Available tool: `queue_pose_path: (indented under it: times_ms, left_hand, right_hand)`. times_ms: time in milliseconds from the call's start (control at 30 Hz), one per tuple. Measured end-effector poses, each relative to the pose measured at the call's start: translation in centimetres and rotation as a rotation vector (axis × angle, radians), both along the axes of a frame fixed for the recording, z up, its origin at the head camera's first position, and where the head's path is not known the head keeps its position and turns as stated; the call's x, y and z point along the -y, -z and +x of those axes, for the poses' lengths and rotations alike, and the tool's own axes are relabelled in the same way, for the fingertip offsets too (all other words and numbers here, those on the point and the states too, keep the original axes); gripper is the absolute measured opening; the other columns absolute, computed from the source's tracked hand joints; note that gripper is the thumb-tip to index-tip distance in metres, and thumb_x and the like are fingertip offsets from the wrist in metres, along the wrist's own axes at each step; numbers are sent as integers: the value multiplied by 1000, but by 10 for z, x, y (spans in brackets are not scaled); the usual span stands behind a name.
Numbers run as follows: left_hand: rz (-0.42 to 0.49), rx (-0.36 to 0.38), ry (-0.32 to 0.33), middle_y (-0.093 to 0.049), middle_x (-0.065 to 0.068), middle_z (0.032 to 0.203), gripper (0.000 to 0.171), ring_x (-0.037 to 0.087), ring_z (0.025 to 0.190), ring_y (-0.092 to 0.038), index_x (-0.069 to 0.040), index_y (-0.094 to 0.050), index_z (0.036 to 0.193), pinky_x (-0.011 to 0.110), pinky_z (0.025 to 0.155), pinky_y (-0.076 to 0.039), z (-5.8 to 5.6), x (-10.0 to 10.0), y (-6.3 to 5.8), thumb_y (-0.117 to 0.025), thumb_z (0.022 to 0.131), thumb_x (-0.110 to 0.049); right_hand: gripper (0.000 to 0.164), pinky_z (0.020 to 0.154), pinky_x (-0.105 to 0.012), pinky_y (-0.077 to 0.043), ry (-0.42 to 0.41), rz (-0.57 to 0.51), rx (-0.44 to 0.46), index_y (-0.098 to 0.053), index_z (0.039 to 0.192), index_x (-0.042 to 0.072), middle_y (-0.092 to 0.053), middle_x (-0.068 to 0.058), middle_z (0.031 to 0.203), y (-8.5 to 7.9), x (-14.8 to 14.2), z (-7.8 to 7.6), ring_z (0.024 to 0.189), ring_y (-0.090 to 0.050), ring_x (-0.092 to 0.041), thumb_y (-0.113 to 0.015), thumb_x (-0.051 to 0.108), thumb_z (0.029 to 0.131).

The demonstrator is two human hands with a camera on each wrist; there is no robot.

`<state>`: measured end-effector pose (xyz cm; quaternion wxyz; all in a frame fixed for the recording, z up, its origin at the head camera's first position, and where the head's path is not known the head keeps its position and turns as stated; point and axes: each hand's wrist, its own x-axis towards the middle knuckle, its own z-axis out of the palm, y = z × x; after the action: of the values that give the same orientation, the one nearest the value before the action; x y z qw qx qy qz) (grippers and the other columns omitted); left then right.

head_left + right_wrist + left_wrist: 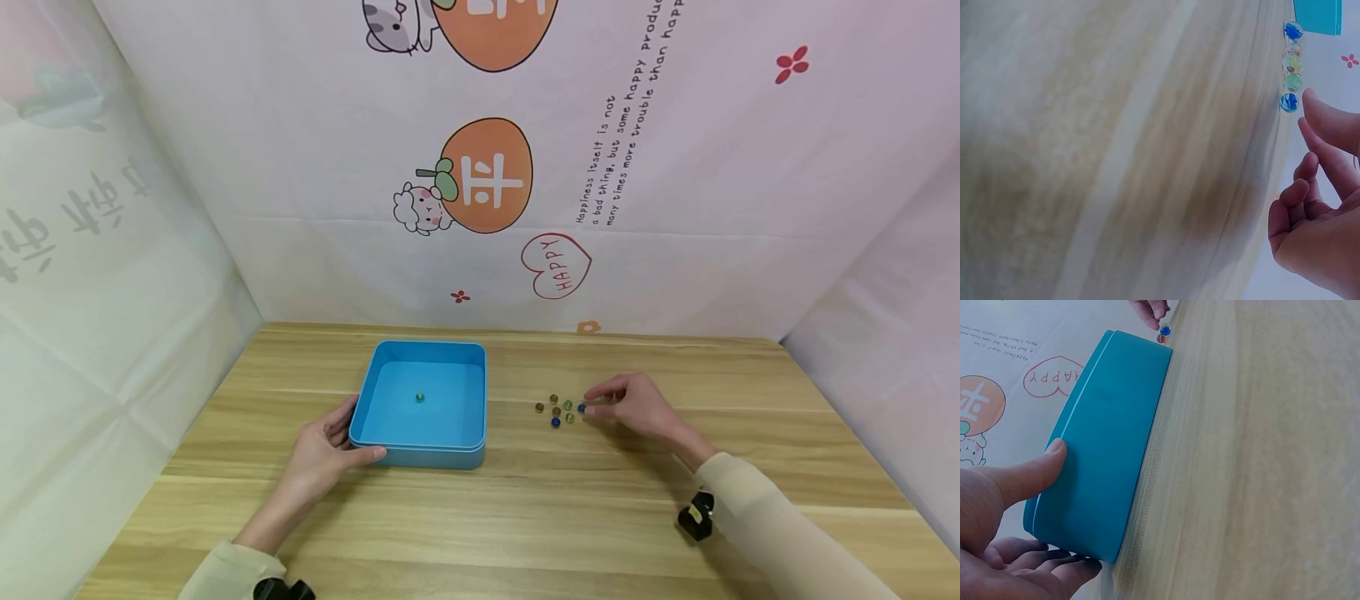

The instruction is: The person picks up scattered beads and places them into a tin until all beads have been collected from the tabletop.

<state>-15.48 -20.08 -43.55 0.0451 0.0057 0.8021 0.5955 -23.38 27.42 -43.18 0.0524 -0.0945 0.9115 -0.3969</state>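
Gripping the blue box (431, 457) at its near-left corner with my left hand (321, 450): thumb laid on the near wall, fingers along the left wall. Box stands upright on the wood-grain table (510, 533), to the left of the loose marbles. One greenish marble (420, 397) lies inside, on the box floor.

My right hand (636, 407) holds nothing; thumb and forefinger are parted just beside a dark blue marble (582, 408), the remaining fingers bent in the right wrist view. Contact with it: cannot tell.

Group on table, right of box: the marble above, a second blue marble (556, 422) nearest me, two pale green marbles (570, 418) and three brown marbles (539, 407), all close together.

Behind: white printed backdrop (337, 267) with a red "HAPPY" heart (557, 266).
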Motion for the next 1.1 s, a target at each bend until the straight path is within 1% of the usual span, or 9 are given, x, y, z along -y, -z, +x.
queue_pose_path:
  times_ms: [300,567,800,1100]
  left_hand:
    - [1,3,-5,-30,27,166,103,41,148,-38,3,-28,164,45,112,-44,0,1,-1,-91,85,-13]
    - [-4,5,-5,-30,27,166,103,41,148,-38,3,-28,164,46,112,-44,0,1,-1,-91,85,-13]
    - [-7,5,-6,-31,27,166,102,41,148,-38,3,-28,164,46,112,-44,0,1,-1,-92,85,-14]
    - [-2,0,-4,-31,28,165,101,42,147,-39,3,-29,164,46,111,-45,0,1,0,-91,85,-10]
  right_hand:
    - [24,67,-30,-47,-2,-3,-1,-82,109,2,-69,-8,100,0,3,2,83,-54,-23,-87,13,89]
    - [21,68,-33,-47,-14,37,-19,-82,106,2,-71,-7,101,1,5,1,83,-54,-22,-87,13,88]
    - [20,70,-35,-47,-8,32,3,-82,105,3,-71,-7,101,1,6,0,84,-55,-22,-87,12,88]
    - [19,69,-35,-47,-12,44,7,-82,104,3,-72,-7,102,1,7,-2,83,-54,-22,-87,12,88]
